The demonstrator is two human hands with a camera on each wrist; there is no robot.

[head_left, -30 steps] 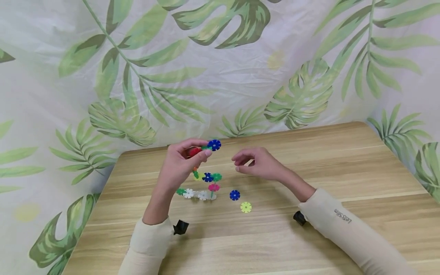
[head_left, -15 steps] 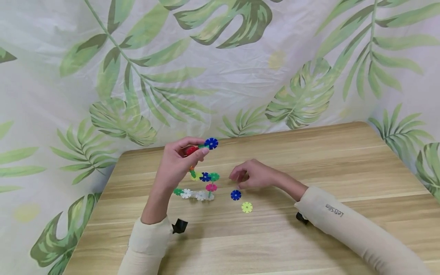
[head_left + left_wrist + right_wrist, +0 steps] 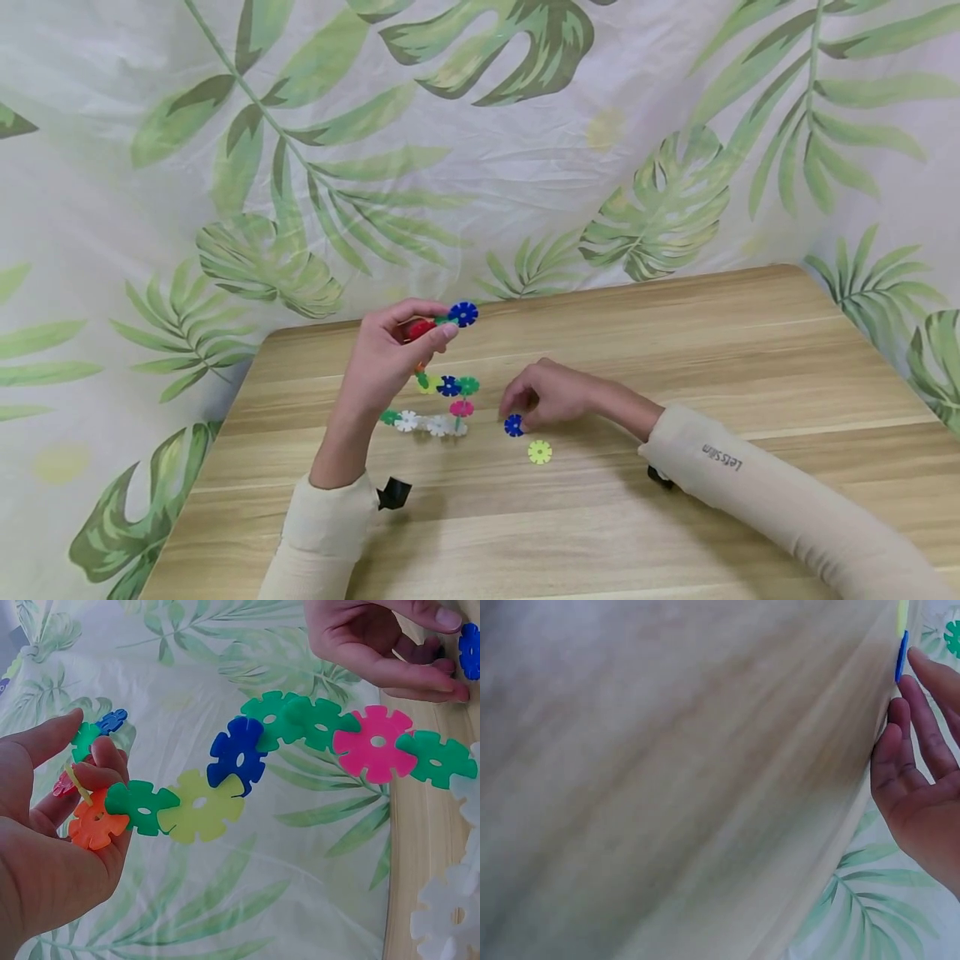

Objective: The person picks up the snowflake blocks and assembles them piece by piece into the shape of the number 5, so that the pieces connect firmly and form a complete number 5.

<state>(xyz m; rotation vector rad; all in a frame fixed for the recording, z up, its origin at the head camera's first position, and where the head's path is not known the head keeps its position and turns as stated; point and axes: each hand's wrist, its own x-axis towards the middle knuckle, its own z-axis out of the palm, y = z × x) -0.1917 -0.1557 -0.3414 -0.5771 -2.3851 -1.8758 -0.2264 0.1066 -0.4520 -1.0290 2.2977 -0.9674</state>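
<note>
Raised over the table, my left hand [image 3: 382, 358] pinches a green piece near the upper end of a chain of snowflake-shaped plastic discs [image 3: 375, 742]. A blue disc [image 3: 462, 314] sticks out at that end, past the thumb. From the palm the chain runs through red, orange, green, yellow, blue and pink discs down to white discs [image 3: 437, 426] at table level. My right hand [image 3: 551, 392] is low over the table, thumb and fingertips right at the edge of a loose blue disc [image 3: 513, 426]. That disc lies flat, with the fingers loosely bent around it.
A loose yellow disc [image 3: 539, 452] lies on the wooden table [image 3: 600, 525], just in front of the blue one. Behind the table hangs a leaf-patterned cloth [image 3: 525, 167]. Black wrist-camera mounts [image 3: 394, 493] show by both sleeves.
My right hand has come down and towards me, from above the table to the loose blue disc. My left hand has kept its hold on the chain, shifting only slightly left.
</note>
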